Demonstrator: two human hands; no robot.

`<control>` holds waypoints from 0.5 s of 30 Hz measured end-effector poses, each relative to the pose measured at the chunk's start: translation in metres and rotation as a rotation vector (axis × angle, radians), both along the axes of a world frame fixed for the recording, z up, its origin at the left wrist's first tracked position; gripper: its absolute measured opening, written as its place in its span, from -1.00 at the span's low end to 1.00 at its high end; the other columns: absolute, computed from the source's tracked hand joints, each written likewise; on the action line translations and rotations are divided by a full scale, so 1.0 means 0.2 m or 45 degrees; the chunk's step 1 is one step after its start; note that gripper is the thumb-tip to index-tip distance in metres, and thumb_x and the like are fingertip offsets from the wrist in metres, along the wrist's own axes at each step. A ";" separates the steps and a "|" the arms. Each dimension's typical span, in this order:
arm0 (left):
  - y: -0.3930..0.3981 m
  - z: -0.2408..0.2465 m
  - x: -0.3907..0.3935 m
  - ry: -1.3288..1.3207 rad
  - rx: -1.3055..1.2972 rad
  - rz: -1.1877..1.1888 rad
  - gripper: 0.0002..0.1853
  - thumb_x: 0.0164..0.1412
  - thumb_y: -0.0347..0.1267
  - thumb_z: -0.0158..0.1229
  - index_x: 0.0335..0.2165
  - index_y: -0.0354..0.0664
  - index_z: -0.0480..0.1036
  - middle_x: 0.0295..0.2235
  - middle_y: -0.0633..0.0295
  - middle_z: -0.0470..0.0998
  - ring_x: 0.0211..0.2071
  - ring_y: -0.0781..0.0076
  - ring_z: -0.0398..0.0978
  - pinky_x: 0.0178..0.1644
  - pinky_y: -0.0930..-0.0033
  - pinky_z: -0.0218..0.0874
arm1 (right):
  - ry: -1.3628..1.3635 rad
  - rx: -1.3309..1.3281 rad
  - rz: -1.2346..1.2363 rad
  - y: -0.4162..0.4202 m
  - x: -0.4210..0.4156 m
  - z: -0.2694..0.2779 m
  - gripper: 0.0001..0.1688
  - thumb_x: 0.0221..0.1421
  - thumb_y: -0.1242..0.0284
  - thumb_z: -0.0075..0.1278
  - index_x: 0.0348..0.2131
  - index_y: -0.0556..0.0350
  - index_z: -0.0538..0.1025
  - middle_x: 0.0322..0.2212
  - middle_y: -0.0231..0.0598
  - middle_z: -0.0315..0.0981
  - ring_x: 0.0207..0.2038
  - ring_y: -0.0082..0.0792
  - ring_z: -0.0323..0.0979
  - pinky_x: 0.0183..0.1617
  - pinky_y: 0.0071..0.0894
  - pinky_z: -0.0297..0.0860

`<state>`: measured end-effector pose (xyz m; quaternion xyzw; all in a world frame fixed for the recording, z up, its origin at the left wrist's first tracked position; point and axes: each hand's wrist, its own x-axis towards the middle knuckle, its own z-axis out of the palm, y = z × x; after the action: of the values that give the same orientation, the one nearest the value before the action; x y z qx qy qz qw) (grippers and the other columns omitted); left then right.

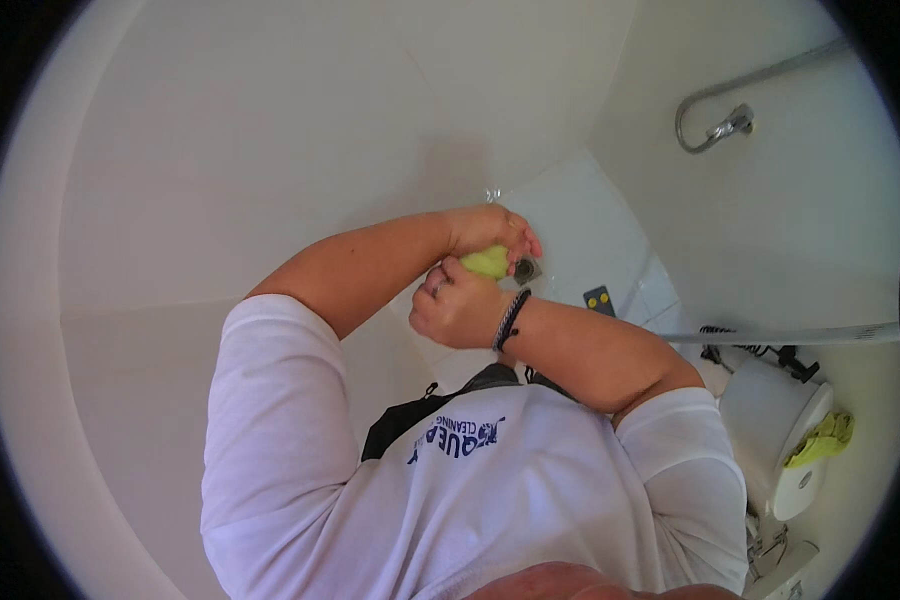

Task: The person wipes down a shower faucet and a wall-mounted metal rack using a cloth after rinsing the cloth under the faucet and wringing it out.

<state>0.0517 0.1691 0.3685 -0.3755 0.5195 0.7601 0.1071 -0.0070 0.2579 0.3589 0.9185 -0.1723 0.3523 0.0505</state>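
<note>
Both hands meet in front of me around a bunched yellow-green cloth [486,262], low over the tiled shower floor. My left hand [490,231] lies over its far side with the fingers curled down at its right end. My right hand [457,306], with a ring and dark bracelets at the wrist, is closed on its near side. Part of the cloth is hidden inside the hands. Just right of the fingertips, a square floor drain [526,270] shows on the white tiles [577,217].
A chrome shower mixer [731,126] and its hose [682,112] are on the right wall. A metal rail [795,334] crosses at right, near black cables. Beyond it stands a white toilet [765,420] with another yellow-green cloth [821,440] on top. A dark object with yellow dots [598,300] lies on the tiles.
</note>
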 end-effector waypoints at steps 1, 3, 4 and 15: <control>-0.02 -0.04 0.01 0.045 0.090 0.129 -0.71 -0.20 -0.41 0.02 -0.39 -0.32 0.31 -0.61 0.31 0.31 -0.56 0.46 0.35 -0.41 0.40 0.23 | 0.014 0.024 -0.008 -0.02 0.00 -0.03 -0.84 -0.54 0.34 -0.13 -0.81 0.03 0.33 -0.76 -0.29 0.21 -0.61 -0.32 0.29 -0.49 -0.30 0.19; -0.07 -0.12 0.02 0.138 0.264 0.390 -0.67 -0.20 -0.41 0.01 -0.34 -0.30 0.29 -0.61 0.32 0.30 -0.55 0.45 0.34 -0.40 0.38 0.23 | -0.126 0.040 -0.030 -0.08 -0.05 -0.04 -0.84 -0.58 0.35 -0.14 -0.76 -0.01 0.31 -0.71 -0.35 0.17 -0.53 -0.32 0.26 -0.44 -0.32 0.21; -0.08 -0.12 0.01 0.262 0.374 0.537 -0.68 -0.14 -0.40 0.01 -0.32 -0.30 0.28 -0.57 0.32 0.32 -0.51 0.43 0.35 -0.39 0.39 0.23 | -0.172 0.058 -0.010 -0.11 -0.09 -0.01 -0.82 -0.57 0.36 -0.13 -0.73 0.00 0.33 -0.68 -0.35 0.20 -0.49 -0.31 0.27 -0.41 -0.29 0.22; -0.16 0.38 -0.19 0.565 0.182 0.272 -0.65 -0.01 -0.25 -0.02 -0.27 -0.28 0.27 -0.61 0.40 0.31 -0.47 0.51 0.35 -0.40 0.46 0.26 | 0.115 0.095 -0.022 -0.15 -0.26 0.41 -0.86 -0.54 0.40 -0.08 -0.73 -0.01 0.36 -0.71 -0.44 0.21 -0.52 -0.40 0.29 -0.35 -0.43 0.21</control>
<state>0.0132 0.1367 0.4447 -0.2436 0.4326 0.8657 -0.0641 -0.0586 0.2270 0.4411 0.9332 -0.1908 0.3033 0.0271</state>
